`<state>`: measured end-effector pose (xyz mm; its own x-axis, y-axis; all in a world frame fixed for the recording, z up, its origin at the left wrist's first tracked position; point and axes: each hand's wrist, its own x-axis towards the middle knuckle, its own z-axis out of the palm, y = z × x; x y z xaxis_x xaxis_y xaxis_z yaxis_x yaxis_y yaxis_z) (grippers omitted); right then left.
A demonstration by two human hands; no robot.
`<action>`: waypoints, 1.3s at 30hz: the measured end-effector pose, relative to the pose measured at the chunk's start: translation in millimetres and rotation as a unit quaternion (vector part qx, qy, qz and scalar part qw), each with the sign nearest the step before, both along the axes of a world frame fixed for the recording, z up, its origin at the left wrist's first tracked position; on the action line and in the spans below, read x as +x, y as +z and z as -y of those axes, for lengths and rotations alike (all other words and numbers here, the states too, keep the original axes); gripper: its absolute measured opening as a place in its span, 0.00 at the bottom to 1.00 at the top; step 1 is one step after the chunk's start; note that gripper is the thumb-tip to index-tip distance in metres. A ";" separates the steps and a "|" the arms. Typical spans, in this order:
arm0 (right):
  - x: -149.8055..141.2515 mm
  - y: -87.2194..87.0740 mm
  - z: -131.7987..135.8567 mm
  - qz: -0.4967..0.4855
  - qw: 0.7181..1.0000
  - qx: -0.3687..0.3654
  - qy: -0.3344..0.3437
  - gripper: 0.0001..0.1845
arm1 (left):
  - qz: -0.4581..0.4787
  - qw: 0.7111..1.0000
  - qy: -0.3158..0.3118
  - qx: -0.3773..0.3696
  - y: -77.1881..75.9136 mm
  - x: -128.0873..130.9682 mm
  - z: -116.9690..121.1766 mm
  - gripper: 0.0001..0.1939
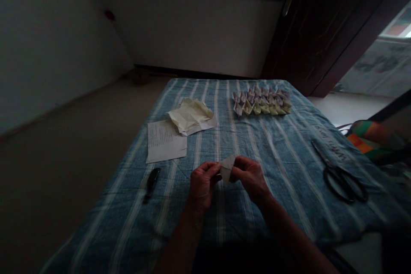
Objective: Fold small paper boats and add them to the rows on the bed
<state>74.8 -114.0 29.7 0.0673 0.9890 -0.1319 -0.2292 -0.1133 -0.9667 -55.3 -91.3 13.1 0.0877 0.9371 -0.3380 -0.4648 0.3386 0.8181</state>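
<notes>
A small folded piece of white paper, roughly triangular, is held up between my two hands over the cloth. My left hand pinches its left side between thumb and fingers. On the other side, the curled fingers of my right hand grip the paper's right edge; some fingertips are hidden behind it. Beyond my hands, several folded paper pieces, pale purple, white and yellowish, stand in close rows. Crumpled yellowish sheets lie to the left on a printed white sheet.
A blue striped cloth covers the table. Large black-handled scissors lie at the right, and a small black object, perhaps a folding knife, at the left. A colourful bundle sits past the right edge. A dark door stands behind.
</notes>
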 end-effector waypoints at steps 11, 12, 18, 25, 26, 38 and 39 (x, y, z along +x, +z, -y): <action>2.5 -3.4 -0.8 0.071 0.997 -0.011 -0.013 0.04 | -0.339 0.860 -0.083 0.372 13.8 -12.7 7.4 0.14; 3.1 -4.1 -0.6 0.090 0.996 -0.006 -0.010 0.04 | -0.357 0.836 -0.112 0.402 15.6 -13.9 7.0 0.16; 7.3 -10.3 0.6 0.229 0.973 0.024 -0.004 0.07 | -0.392 0.784 -0.193 0.442 25.5 -15.5 2.3 0.20; 9.4 -12.3 0.9 0.317 0.947 0.043 -0.019 0.06 | -0.361 0.779 -0.226 0.460 36.3 -14.2 -0.7 0.18; 9.8 -12.4 0.9 0.321 0.946 0.037 -0.015 0.06 | -0.361 0.779 -0.231 0.458 37.2 -14.5 -1.4 0.18; 11.3 -11.5 0.4 0.344 0.939 0.012 -0.017 0.09 | -0.412 0.741 -0.260 0.462 26.0 -20.2 -11.3 0.17; 11.7 -11.9 0.1 0.346 0.938 0.010 -0.016 0.08 | -0.424 0.729 -0.258 0.471 23.8 -21.4 -12.1 0.17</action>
